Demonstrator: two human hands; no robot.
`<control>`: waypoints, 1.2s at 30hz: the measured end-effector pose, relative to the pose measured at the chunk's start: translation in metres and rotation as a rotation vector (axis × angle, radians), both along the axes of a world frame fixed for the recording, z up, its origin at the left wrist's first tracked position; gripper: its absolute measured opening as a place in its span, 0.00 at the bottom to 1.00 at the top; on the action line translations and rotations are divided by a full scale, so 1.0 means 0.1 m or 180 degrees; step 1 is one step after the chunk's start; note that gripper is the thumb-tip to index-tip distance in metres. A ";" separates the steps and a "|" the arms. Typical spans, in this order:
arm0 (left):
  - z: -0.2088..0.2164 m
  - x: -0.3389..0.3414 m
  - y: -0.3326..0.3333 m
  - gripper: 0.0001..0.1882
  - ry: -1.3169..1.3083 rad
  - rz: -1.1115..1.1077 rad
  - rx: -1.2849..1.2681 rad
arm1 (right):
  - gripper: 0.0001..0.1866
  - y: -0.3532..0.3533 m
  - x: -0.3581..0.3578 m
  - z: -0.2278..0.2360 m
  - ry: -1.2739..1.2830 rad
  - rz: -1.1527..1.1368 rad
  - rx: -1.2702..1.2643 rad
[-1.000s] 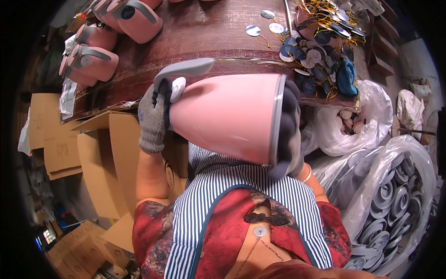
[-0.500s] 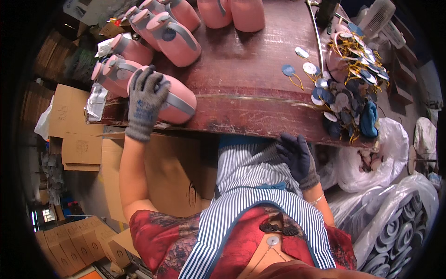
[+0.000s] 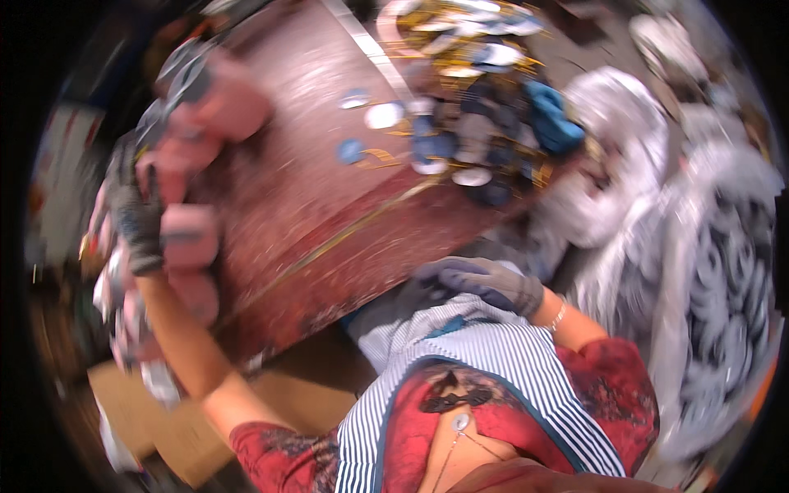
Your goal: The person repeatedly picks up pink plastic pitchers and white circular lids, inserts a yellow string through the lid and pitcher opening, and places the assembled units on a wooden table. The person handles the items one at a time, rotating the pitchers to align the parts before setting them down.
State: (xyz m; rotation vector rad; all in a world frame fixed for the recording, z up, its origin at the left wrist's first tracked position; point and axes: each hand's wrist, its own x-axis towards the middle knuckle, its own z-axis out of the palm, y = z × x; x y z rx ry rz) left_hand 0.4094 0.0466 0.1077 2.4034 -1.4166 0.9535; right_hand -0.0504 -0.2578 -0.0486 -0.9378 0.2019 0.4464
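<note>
Pink jugs with grey handles and lids, several of them [image 3: 230,99], stand along the left side of the dark red table [image 3: 279,197]. My left hand [image 3: 136,218], in a grey glove, reaches out among these jugs. Motion smears its fingers, so whether they grip a jug is unclear. My right hand [image 3: 489,283], also gloved, rests in front of the striped apron [image 3: 411,337] by the table's near edge. Its fingers point left, loosely stretched, with nothing visible in them.
Round tags with yellow cords [image 3: 485,123] lie heaped on the table's right part, beside a blue cloth [image 3: 552,115]. Clear plastic bags [image 3: 612,107] stand right of the table, one with grey round parts [image 3: 723,287]. Cardboard [image 3: 189,427] lies at lower left.
The whole view has swung, so the table now slants and the tags sit nearer the middle. My left hand has left the front jug for others farther left. My right hand has turned across the apron.
</note>
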 end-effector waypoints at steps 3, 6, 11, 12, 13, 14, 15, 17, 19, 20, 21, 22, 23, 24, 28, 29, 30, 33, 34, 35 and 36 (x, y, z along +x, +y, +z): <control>-0.37 1.55 -0.21 0.32 -0.1297 0.0778 0.1114 | 0.27 -0.37 -0.14 0.19 -0.0958 -0.0777 -0.0505; -0.85 2.07 -0.43 0.38 -0.0544 0.1442 0.0917 | 0.24 -0.90 -0.41 0.13 -0.1522 -0.2366 -0.0617; -1.10 1.39 -0.43 0.31 0.1245 0.0238 -0.1433 | 0.18 -2.56 -0.95 -1.16 -0.0722 -0.5353 -0.1495; -1.30 1.02 -0.52 0.27 0.1965 -0.0080 -0.1927 | 0.20 -2.94 -1.14 -1.67 -0.0096 -0.5247 -0.2023; -1.36 0.54 -0.78 0.26 0.2812 -0.0128 -0.2307 | 0.22 -3.30 -1.43 -2.14 0.0574 -0.5092 -0.2532; -1.40 0.09 -0.84 0.26 0.2452 -0.0275 -0.2554 | 0.25 -3.53 -1.42 -2.40 0.1435 -0.4756 -0.2912; -1.23 -0.56 -0.94 0.27 0.2917 -0.0404 -0.3025 | 0.30 -3.67 -1.26 -2.49 0.2438 -0.3841 -0.4021; -1.20 -1.06 -0.60 0.29 0.2839 0.0111 -0.2580 | 0.41 -3.97 -1.31 -2.79 0.2672 -0.2909 -0.5000; -0.82 -1.82 -0.52 0.35 0.2487 0.0746 -0.1811 | 0.40 -3.94 -1.09 -2.85 0.2966 -0.2103 -0.5449; -0.72 -2.10 -0.43 0.39 0.2448 0.0893 -0.1661 | 0.39 -3.88 -1.02 -2.82 0.3116 -0.1813 -0.5590; -0.77 -2.39 -0.31 0.43 0.2402 0.0860 -0.2081 | 0.39 -3.76 -0.91 -2.73 0.3219 -0.1633 -0.5670; -0.81 -2.50 -0.12 0.45 0.1939 0.0891 -0.1698 | 0.39 -3.64 -0.82 -2.61 0.3304 -0.1508 -0.5759; -0.94 -2.64 0.02 0.44 0.2240 0.1052 -0.1852 | 0.38 -3.50 -0.79 -2.47 0.3407 -0.1503 -0.5852; -1.12 -2.76 0.09 0.43 0.2564 0.1186 -0.2013 | 0.38 -3.36 -0.80 -2.34 0.3530 -0.1602 -0.5935; -1.45 -3.11 -0.37 0.28 0.2437 0.1106 -0.3425 | 0.41 -2.91 -1.19 -2.17 0.2286 -0.4298 -0.5889; -1.42 -3.15 -0.29 0.27 0.2519 0.1054 -0.3235 | 0.40 -2.81 -1.26 -2.17 0.1520 -0.5348 -0.4861; -1.32 -3.23 -0.31 0.26 0.2495 0.1018 -0.3162 | 0.39 -2.63 -1.28 -2.12 0.0707 -0.6159 -0.3704; -1.03 -3.44 -0.21 0.21 0.2519 0.0865 -0.2879 | 0.31 -1.69 -1.00 -0.96 -0.1108 -0.6165 -0.3168; -0.98 -3.55 -0.18 0.19 0.2639 0.0700 -0.2816 | 0.35 -1.31 -0.86 -0.37 -0.1660 -0.5821 -0.2759; -0.91 -3.68 -0.23 0.18 0.2803 0.0482 -0.2693 | 0.40 -1.08 -0.84 -0.01 -0.1980 -0.4836 -0.2717; -0.82 -3.81 -0.32 0.17 0.2973 0.0233 -0.2475 | 0.45 -0.90 -0.81 0.21 -0.2250 -0.3855 -0.2626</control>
